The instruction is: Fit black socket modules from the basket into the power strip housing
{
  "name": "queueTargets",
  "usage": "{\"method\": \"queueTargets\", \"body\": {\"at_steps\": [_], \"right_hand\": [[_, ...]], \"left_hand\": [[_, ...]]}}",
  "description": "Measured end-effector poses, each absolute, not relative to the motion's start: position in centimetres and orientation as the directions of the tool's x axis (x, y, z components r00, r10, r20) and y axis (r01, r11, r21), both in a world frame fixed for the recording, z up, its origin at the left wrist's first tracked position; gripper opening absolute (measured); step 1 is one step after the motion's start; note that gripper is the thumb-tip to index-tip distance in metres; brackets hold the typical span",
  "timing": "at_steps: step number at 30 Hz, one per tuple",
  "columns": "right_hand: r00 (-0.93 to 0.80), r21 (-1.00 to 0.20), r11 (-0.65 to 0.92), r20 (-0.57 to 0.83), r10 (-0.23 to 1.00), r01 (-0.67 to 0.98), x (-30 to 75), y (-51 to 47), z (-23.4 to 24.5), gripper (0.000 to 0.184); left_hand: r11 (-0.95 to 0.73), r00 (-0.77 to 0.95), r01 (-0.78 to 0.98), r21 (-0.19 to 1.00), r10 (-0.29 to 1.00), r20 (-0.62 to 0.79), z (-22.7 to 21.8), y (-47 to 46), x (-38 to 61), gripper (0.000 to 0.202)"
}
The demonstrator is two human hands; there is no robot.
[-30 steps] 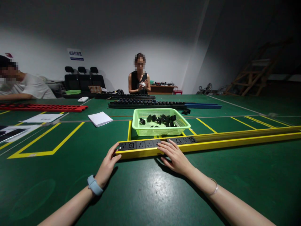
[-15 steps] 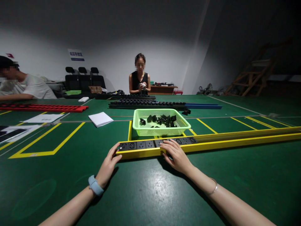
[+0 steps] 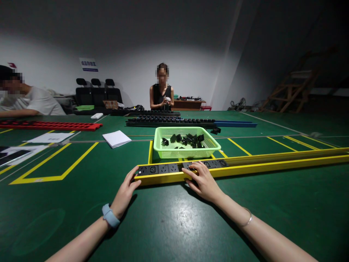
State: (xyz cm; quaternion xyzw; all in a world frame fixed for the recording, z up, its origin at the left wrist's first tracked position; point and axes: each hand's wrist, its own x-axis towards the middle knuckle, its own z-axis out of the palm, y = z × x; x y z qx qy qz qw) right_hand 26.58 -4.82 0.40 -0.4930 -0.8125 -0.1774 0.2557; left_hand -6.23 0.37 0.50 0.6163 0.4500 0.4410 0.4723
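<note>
Single head-worn view, forward and down over the green table [image 3: 169,229], left hand [image 3: 124,193] and right hand [image 3: 204,182] close at lower centre.

At the lower centre of the frame the left hand [image 3: 125,193] presses its fingertips against the near end of a long yellow metal power strip with black sockets [image 3: 245,166], the right hand [image 3: 203,181] lies spread over its sockets, and a light-green plastic mesh basket [image 3: 160,145] of small black parts sits just behind.

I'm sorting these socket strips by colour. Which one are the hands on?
The yellow strip, nearest the camera: left hand at its end, right hand over its sockets. The red strip and black strip lie behind.
</note>
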Motion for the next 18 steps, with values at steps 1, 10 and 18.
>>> {"method": "queueTargets", "body": {"at_steps": [1,10,18], "right_hand": [[-0.377,0.033,0.445,0.589,0.715,0.895,26.58,-4.85,0.39,0.047],[-0.346,0.025,0.414,0.596,0.725,0.910,26.55,-4.87,0.14,0.044],[-0.333,0.023,0.407,0.617,0.713,0.913,26.34,-4.82,0.16,0.041]], "left_hand": [[-0.149,0.208,0.137,0.979,0.971,0.119,0.48,0.38,-6.23,0.064],[-0.154,0.196,0.122,0.981,0.972,0.128,-0.23,0.67,-6.34,0.061],[-0.150,0.194,0.112,0.982,0.973,0.126,0.20,0.50,-6.27,0.062]]}}
